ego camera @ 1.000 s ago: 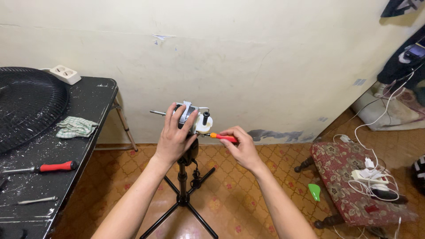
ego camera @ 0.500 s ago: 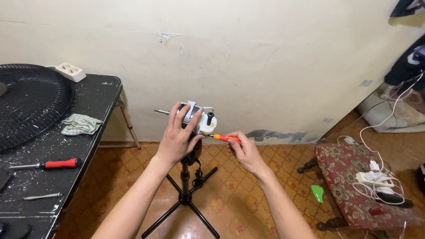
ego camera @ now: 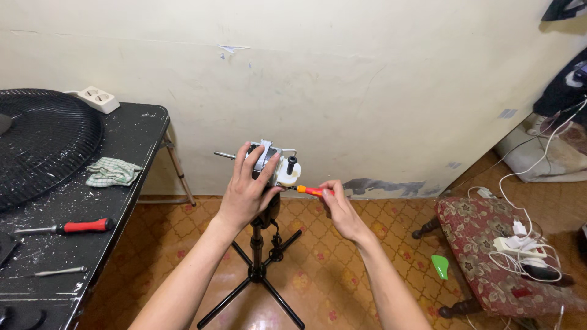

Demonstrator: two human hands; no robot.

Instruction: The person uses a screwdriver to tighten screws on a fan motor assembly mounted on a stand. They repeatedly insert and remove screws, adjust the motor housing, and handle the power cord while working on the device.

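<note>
Right hand slid leftward, screwdriver still held

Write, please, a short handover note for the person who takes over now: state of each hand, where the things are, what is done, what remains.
Left hand: gripping the fan motor, which sits on top of the black tripod stand.
Right hand: holding the small orange screwdriver, its tip against the motor's white end piece.
Elsewhere: the black fan grille, a checked cloth and a red-handled screwdriver lie on the black table at left.
Done: the grille is off the fan and the motor is bare.
Left: the work at the white end piece is ongoing; I cannot tell whether a screw is going in or out.
</note>
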